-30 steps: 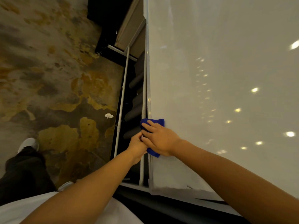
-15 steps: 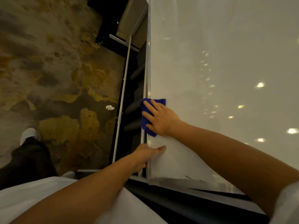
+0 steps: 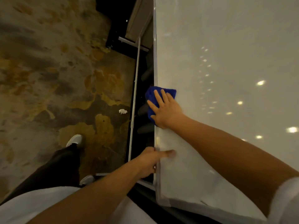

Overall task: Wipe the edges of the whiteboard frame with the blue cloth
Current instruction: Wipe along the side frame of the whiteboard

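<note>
The whiteboard [image 3: 226, 78] fills the right side of the head view, its pale metal frame edge [image 3: 155, 65] running up the middle. A blue cloth [image 3: 152, 96] is folded over that left edge. My right hand [image 3: 166, 110] lies flat on the cloth with fingers spread, pressing it against the frame. Lower down, my left hand [image 3: 150, 160] grips the same frame edge, thumb resting on the board's face and fingers hidden behind it.
A thin white stand pole [image 3: 135, 97] runs parallel to the frame just left of it, with dark rails behind. Patterned brown and yellow carpet [image 3: 56, 78] lies below, with a small white scrap [image 3: 123, 111] on it. My white shoe [image 3: 75, 140] and dark trouser leg stand at lower left.
My right hand slid the blue cloth farther up the frame edge. My left hand let go of the cloth and took hold of the frame lower down.
</note>
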`<state>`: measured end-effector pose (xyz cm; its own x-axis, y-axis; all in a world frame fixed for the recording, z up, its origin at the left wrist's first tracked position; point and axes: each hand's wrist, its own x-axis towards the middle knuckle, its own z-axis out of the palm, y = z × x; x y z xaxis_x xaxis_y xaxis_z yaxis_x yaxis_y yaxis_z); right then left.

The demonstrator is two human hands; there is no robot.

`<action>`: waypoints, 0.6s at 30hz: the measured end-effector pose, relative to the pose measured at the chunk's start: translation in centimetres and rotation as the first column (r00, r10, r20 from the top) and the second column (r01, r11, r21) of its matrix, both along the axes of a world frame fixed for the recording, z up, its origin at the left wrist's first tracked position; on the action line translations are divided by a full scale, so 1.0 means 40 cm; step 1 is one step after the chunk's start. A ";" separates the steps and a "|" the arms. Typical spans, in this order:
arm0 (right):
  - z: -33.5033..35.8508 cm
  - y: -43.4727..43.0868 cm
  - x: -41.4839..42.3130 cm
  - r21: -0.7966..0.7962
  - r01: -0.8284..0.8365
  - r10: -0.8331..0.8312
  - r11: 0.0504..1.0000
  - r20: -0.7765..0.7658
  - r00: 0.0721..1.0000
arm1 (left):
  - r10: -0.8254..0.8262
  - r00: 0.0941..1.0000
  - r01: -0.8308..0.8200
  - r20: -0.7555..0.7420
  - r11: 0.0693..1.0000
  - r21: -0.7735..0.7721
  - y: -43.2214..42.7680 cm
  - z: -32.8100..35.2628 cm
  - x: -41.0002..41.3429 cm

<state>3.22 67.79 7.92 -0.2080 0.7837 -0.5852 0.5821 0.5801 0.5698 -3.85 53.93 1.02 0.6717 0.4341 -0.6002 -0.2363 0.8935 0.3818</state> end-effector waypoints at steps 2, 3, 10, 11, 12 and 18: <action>-0.008 -0.010 0.010 -0.044 -0.007 0.008 0.999 0.007 1.000 | 0.034 0.999 -0.035 -0.040 0.999 -0.006 0.078 0.007 -0.009; -0.011 -0.015 0.022 -0.076 -0.024 0.024 0.997 0.002 1.000 | 0.040 0.997 -0.040 -0.063 0.999 0.008 0.123 0.011 -0.012; -0.009 0.327 0.004 0.037 0.048 -0.048 0.998 -0.005 0.999 | 0.033 0.999 -0.034 -0.011 0.999 -0.042 0.364 -0.029 -0.025; -0.020 0.365 -0.010 0.051 0.067 -0.067 0.996 -0.004 0.998 | 0.043 0.999 -0.043 0.002 0.997 -0.058 0.406 -0.041 -0.029; -0.030 0.375 -0.019 0.046 0.071 -0.071 0.996 -0.008 0.997 | 0.055 0.998 -0.055 0.001 0.996 -0.070 0.442 -0.047 -0.035; -0.007 0.442 -0.014 -0.255 -0.071 0.066 0.964 -0.027 0.997 | -0.024 1.000 0.022 -0.016 0.997 -0.070 0.575 -0.020 -0.059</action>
